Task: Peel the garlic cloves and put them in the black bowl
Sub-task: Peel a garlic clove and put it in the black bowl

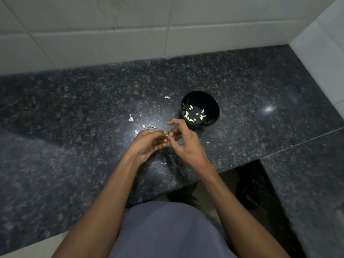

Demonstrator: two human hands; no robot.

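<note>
A black bowl (200, 108) stands on the dark granite counter (74, 112), with several peeled pale garlic cloves (191, 119) lying inside. Just in front and left of it, my left hand (149, 144) pinches a small garlic clove (166, 135) at its fingertips. My right hand (183, 139) meets it from the right, thumb and fingers closed on the same clove. A few loose cloves and skin pieces (131, 119) lie on the counter beyond my left hand, and one more piece (167, 97) sits left of the bowl.
A white tiled wall (130, 34) runs along the back and the right side. The counter's front edge steps back at the right, above a dark gap (247, 185). Tiny skin flakes (163, 163) dot the counter under my wrists.
</note>
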